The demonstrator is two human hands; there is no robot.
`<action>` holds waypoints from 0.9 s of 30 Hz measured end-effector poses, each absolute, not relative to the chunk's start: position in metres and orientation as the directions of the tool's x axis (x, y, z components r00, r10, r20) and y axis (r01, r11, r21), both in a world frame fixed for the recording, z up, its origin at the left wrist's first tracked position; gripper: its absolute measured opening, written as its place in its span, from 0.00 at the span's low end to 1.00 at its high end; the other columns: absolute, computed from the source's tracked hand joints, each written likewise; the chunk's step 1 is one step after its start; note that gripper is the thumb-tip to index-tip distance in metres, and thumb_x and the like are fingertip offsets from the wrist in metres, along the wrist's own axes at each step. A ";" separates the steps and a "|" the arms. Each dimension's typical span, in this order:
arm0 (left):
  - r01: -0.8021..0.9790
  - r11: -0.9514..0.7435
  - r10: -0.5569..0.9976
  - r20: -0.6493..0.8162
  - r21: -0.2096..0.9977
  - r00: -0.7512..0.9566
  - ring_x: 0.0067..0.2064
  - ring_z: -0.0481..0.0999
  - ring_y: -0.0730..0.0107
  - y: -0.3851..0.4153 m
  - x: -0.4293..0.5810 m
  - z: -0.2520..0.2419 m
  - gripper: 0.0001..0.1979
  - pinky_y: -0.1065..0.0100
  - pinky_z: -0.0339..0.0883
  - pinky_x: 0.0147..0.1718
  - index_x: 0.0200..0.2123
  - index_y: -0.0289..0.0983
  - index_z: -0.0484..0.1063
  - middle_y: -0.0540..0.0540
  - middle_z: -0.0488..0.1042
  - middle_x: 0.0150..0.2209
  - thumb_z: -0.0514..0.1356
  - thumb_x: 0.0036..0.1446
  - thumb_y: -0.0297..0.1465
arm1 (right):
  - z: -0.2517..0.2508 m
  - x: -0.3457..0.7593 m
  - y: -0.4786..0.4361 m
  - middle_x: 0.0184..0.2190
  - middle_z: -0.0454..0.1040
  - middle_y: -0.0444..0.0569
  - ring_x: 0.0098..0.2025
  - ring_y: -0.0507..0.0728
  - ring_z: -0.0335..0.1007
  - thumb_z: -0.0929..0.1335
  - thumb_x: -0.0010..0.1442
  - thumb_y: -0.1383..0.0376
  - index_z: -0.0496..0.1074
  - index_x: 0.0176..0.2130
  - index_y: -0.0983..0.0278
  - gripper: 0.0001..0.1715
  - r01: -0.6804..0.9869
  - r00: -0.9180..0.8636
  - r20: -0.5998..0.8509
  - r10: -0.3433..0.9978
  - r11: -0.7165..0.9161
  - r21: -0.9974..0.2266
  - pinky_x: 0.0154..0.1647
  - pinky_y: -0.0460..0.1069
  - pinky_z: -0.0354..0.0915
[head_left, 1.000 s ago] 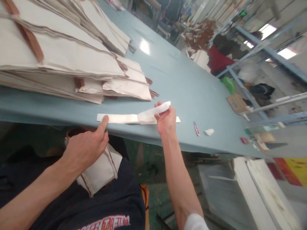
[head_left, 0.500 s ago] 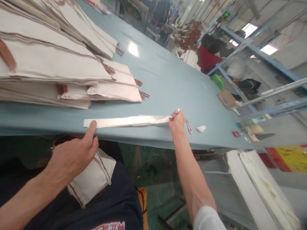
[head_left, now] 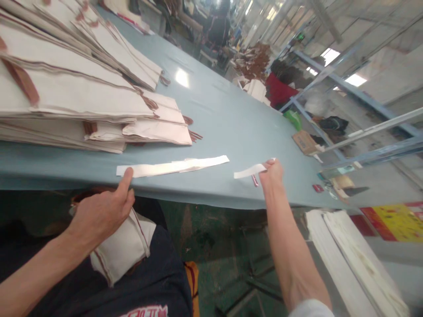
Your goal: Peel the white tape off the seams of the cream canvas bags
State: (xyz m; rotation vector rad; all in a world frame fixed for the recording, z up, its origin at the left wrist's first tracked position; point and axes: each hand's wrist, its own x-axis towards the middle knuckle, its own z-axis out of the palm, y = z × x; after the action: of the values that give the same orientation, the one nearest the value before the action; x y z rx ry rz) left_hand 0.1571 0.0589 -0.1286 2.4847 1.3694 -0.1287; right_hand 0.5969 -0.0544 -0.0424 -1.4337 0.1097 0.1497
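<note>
A long white strip (head_left: 172, 167) lies flat near the front edge of the blue table (head_left: 231, 119). My left hand (head_left: 105, 211) presses its forefinger on the strip's left end, the other fingers curled. My right hand (head_left: 272, 172) is out to the right, pinching the end of a shorter white strip (head_left: 249, 171) that is apart from the long one. A small red-and-white pen-like object (head_left: 254, 180) lies under that short strip. A folded cream cloth piece (head_left: 122, 246) rests on my lap.
Stacks of cream cloth bags with brown trim (head_left: 76, 88) fill the table's left. A small red item (head_left: 318, 188) and clutter (head_left: 340, 181) sit at the right edge. Blue metal shelving (head_left: 357, 92) stands beyond. White boards (head_left: 350, 259) lie low on the right. A person (head_left: 218, 22) stands far back.
My right hand has moved right, carrying a short white strip away from the long one. My left forefinger stays on the long strip's left end.
</note>
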 end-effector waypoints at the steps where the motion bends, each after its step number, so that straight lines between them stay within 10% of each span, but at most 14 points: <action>1: 0.838 -0.499 0.812 -0.219 0.221 0.541 0.42 0.91 0.24 0.061 0.156 -0.129 0.38 0.32 0.82 0.47 0.84 0.22 0.51 0.20 0.88 0.37 0.40 0.80 0.38 | -0.036 0.594 -0.062 0.49 0.81 0.50 0.41 0.56 0.81 0.75 0.79 0.56 0.78 0.58 0.65 0.17 -0.152 0.988 -0.146 0.049 0.143 -0.978 0.40 0.52 0.81; 6: 0.805 -0.459 0.815 -0.184 0.375 0.550 0.52 0.91 0.30 0.076 0.140 -0.133 0.39 0.46 0.80 0.54 0.85 0.25 0.48 0.27 0.91 0.47 0.42 0.81 0.42 | -0.021 0.543 -0.077 0.23 0.56 0.31 0.19 0.46 0.47 0.74 0.79 0.53 0.66 0.35 0.61 0.24 -0.111 0.967 -0.062 0.245 0.192 -0.975 0.18 0.41 0.47; 9: 0.782 -0.398 0.855 -0.116 0.479 0.506 0.58 0.89 0.30 0.075 0.128 -0.136 0.42 0.48 0.77 0.57 0.86 0.26 0.42 0.30 0.90 0.54 0.45 0.80 0.43 | -0.022 0.491 -0.070 0.20 0.50 0.28 0.18 0.46 0.42 0.76 0.73 0.45 0.67 0.35 0.59 0.27 -0.130 0.912 -0.036 0.409 0.204 -0.970 0.18 0.42 0.43; 12: 0.737 -0.360 0.872 -0.073 0.572 0.483 0.54 0.91 0.34 0.056 0.120 -0.140 0.39 0.54 0.76 0.52 0.81 0.32 0.60 0.36 0.92 0.50 0.48 0.76 0.46 | -0.028 0.433 -0.056 0.20 0.52 0.29 0.18 0.47 0.44 0.77 0.67 0.35 0.72 0.39 0.59 0.32 -0.169 0.836 -0.029 0.548 0.207 -0.964 0.18 0.44 0.43; 15: 0.643 -0.348 0.851 -0.058 0.682 0.522 0.44 0.91 0.44 0.029 0.115 -0.145 0.30 0.61 0.73 0.43 0.58 0.42 0.84 0.42 0.92 0.42 0.52 0.70 0.51 | -0.029 0.377 -0.040 0.19 0.53 0.30 0.18 0.48 0.44 0.78 0.60 0.32 0.73 0.38 0.58 0.35 -0.222 0.676 0.011 0.737 0.218 -0.951 0.18 0.47 0.43; 21: 0.474 -0.244 0.876 -0.018 0.846 0.482 0.27 0.77 0.60 0.006 0.113 -0.154 0.21 0.65 0.63 0.32 0.28 0.43 0.78 0.49 0.78 0.22 0.60 0.67 0.50 | 0.006 0.287 -0.024 0.20 0.56 0.32 0.20 0.49 0.47 0.79 0.65 0.40 0.73 0.37 0.56 0.26 -0.384 0.371 0.063 0.927 0.214 -0.898 0.20 0.48 0.47; 27: 0.104 -0.127 0.870 0.061 0.986 0.489 0.37 0.83 0.55 -0.003 0.108 -0.152 0.26 0.64 0.75 0.36 0.56 0.36 0.85 0.44 0.87 0.37 0.64 0.63 0.47 | -0.003 0.244 -0.024 0.19 0.53 0.29 0.19 0.46 0.41 0.85 0.60 0.46 0.73 0.34 0.59 0.28 -0.585 0.191 -0.022 0.981 0.096 -0.805 0.21 0.43 0.48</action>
State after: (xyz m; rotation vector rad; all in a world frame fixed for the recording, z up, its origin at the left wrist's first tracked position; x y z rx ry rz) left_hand 0.1084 -0.0035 -0.1523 1.5740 0.8674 0.8252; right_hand 0.2439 -0.0241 -0.0026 -0.7940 -0.6258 1.2801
